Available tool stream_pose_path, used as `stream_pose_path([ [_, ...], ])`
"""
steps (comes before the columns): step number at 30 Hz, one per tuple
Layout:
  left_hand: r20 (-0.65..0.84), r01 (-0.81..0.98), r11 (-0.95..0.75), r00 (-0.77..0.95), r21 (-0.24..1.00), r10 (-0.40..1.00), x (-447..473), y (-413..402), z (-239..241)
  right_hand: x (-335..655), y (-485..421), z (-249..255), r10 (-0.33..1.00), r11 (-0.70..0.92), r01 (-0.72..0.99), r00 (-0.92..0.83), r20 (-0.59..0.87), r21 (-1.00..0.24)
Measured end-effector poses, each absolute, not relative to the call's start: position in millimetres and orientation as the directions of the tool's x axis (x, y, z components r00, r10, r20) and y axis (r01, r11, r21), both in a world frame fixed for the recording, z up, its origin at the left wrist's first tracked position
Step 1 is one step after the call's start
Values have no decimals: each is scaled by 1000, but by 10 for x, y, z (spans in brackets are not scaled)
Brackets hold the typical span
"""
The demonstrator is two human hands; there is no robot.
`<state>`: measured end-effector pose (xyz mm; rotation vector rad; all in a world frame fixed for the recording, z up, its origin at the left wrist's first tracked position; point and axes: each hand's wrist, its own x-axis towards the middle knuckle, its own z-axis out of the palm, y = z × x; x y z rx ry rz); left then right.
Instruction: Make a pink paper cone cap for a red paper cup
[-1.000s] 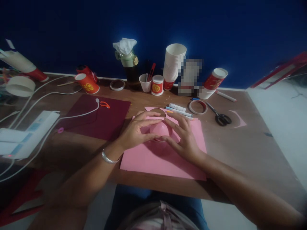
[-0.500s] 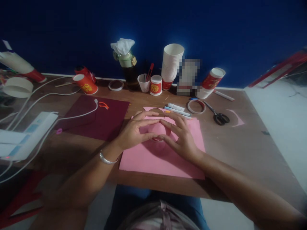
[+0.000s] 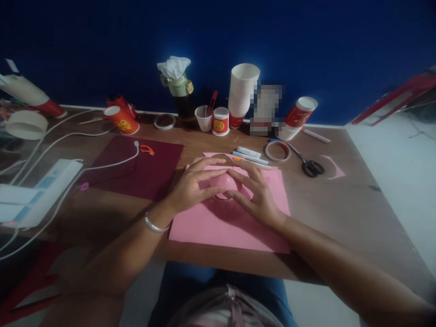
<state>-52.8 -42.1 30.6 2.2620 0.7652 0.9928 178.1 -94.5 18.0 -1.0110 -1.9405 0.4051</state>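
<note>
My left hand and my right hand meet over a rounded pink paper piece with a darker lower rim. Thumbs press at its near side while the fingers curve round its far side, gripping it from left and right. What lies inside or under the piece is hidden. Beneath both hands lie pink paper sheets. Just beyond the fingers are a white glue tube and some slim pens.
To the right are a roll of tape, black-handled scissors and a pink paper scrap. Dark red paper lies left, near a white power strip with cables. Stacked paper cups and a bottle line the wall.
Both hands keep nearly the same hold on the pink piece. The view has shifted very slightly; nothing else has visibly moved.
</note>
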Motion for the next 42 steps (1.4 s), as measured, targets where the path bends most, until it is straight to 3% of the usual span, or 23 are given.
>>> stream_pose_path([
  [14, 447, 273, -697, 603, 662, 661, -563, -396, 300, 1790, -961, 138, 784, 609, 504, -262, 563, -613],
  [20, 397, 282, -637, 586, 718, 707, -571, -401, 323, 1806, -967, 143, 801, 589, 500, -259, 540, -635],
  [23, 349, 189, -498, 508, 847, 787, -551, -413, 276, 1831, -954, 134, 835, 545, 444, -208, 510, -711],
  [26, 185, 32, -214, 391, 976, 902, -506, -419, 188, 1834, -922, 104, 923, 384, 317, -96, 374, -867],
  [30, -25, -90, 60, 352, 994, 936, -427, -443, 103, 1790, -888, 58, 988, 148, 99, -52, 143, -984],
  [34, -117, -156, 197, 416, 968, 902, -373, -485, 101, 1765, -883, 12, 996, 54, -48, -75, 57, -997],
  [42, -163, -169, 265, 458, 949, 874, -372, -491, 86, 1795, -861, -42, 989, 73, 25, -128, 69, -997],
])
